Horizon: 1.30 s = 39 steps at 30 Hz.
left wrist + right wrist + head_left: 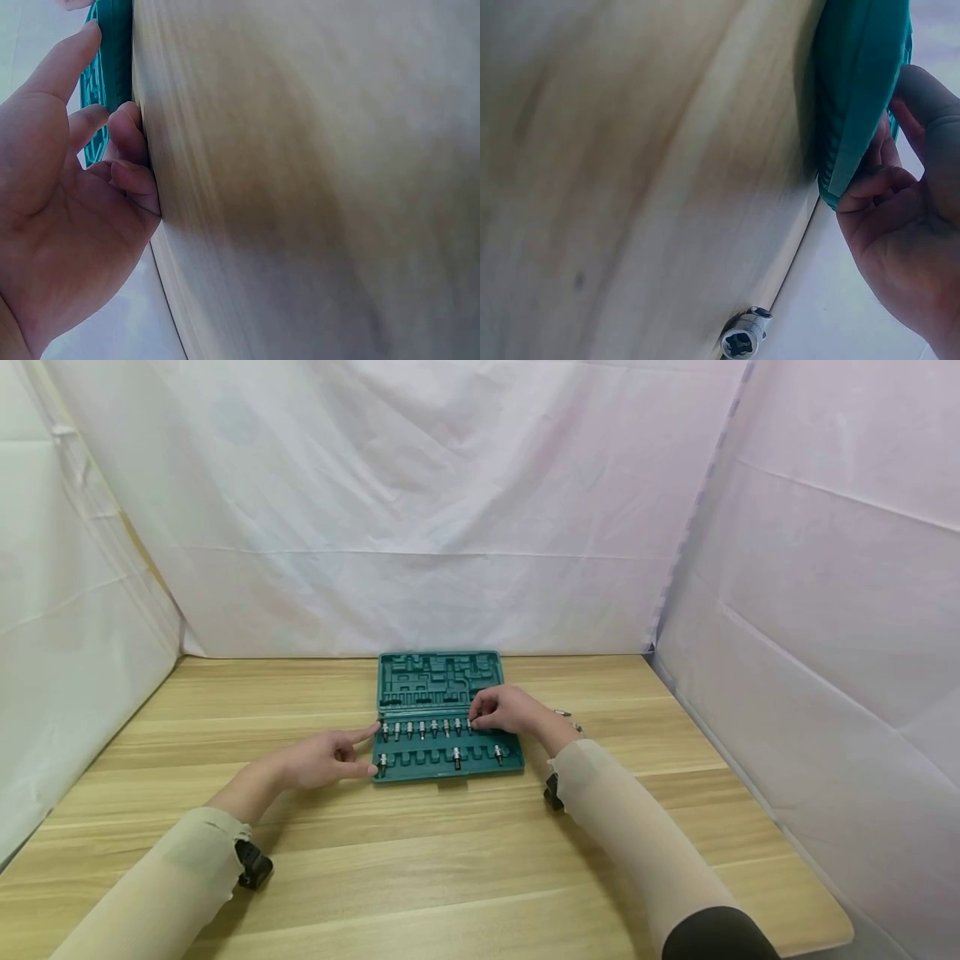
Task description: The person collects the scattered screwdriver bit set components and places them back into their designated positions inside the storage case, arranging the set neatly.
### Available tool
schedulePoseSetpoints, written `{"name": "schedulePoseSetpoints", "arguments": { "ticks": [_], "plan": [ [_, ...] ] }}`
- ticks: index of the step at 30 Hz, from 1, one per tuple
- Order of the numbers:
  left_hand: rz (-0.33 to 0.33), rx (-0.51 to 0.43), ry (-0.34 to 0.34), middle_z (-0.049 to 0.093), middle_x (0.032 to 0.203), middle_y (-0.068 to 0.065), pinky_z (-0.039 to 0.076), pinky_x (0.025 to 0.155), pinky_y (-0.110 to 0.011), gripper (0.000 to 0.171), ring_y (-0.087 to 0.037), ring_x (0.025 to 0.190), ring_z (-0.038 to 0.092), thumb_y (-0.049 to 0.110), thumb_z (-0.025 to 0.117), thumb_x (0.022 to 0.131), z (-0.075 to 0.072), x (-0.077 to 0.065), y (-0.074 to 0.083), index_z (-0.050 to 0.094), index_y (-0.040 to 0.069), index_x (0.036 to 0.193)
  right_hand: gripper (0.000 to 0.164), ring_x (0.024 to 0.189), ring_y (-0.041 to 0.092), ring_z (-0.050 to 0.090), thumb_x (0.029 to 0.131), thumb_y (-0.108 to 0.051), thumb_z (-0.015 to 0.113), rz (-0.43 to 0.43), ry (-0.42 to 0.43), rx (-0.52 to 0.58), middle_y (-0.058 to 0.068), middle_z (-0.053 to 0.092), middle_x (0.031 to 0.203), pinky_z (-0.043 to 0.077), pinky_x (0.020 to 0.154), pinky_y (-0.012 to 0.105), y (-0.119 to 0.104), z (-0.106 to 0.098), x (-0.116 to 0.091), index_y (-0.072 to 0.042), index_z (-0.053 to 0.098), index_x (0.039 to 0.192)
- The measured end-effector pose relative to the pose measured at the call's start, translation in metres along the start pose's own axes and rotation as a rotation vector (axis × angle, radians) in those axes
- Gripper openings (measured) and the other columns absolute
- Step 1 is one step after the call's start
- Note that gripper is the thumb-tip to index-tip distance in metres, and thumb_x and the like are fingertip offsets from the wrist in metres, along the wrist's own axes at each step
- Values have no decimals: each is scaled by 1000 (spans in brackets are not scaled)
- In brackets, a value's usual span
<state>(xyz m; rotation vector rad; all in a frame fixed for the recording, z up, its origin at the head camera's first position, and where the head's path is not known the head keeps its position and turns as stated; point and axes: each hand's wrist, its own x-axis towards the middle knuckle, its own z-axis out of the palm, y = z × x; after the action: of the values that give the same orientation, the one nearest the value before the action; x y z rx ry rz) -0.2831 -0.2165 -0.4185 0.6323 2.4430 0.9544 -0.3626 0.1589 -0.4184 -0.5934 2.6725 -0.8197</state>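
Note:
A green tool case (pixel 417 772) lies unfolded on the wooden table. Short silver-and-black bit sockets (pixel 422 729) stand in a row along its back slots. Three more sit in the front row: one at the left end, one bit socket (pixel 457 757) near the middle and one toward the right. With thumb and forefinger stretched apart, my left hand (pixel 321 762) touches the case's left edge; its other fingers are bent. My right hand (pixel 508 708) pinches a bit socket (pixel 470 724) at the back row, right of the others. In the right wrist view the case wall hides its fingertips.
Just right of the case, partly behind my right wrist, loose bit sockets (pixel 562 712) lie on the table (pixel 420 877). One silver socket (pixel 742 334) shows its star-shaped end. The case's moulded lid (pixel 438 677) leans back toward the white curtain (pixel 420 527).

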Motion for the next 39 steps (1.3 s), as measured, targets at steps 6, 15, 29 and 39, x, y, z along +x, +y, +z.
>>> {"name": "schedulePoseSetpoints", "arguments": {
  "ticks": [6,15,29,39],
  "plan": [
    [-4,1,1,51,80,-2,40,65,-30,90,-18,72,44,41,75,106,0,0,-1,24,18,176,5,85,18,61,106,-25,77,8,4,9,1,73,95,51,81,34,-1,1,0,-22,80,108],
    [-4,4,-3,51,79,-1,40,65,-30,91,-18,72,44,43,75,105,2,3,-2,25,18,176,9,93,18,66,105,-27,78,8,7,75,1,75,105,56,87,37,7,-2,-5,-22,80,112],
    [-8,23,9,52,82,-2,41,66,-30,91,-18,74,45,44,75,105,1,3,-3,25,19,176,22,104,23,69,108,-38,72,0,109,118,2,75,116,59,91,42,26,-27,-26,-22,78,122],
    [-7,20,8,51,80,-1,39,65,-30,91,-18,72,44,43,76,105,0,1,-2,25,18,176,35,103,29,70,109,-41,70,-4,150,144,5,76,118,59,90,45,50,-48,-57,-12,77,128]
  ]
}}
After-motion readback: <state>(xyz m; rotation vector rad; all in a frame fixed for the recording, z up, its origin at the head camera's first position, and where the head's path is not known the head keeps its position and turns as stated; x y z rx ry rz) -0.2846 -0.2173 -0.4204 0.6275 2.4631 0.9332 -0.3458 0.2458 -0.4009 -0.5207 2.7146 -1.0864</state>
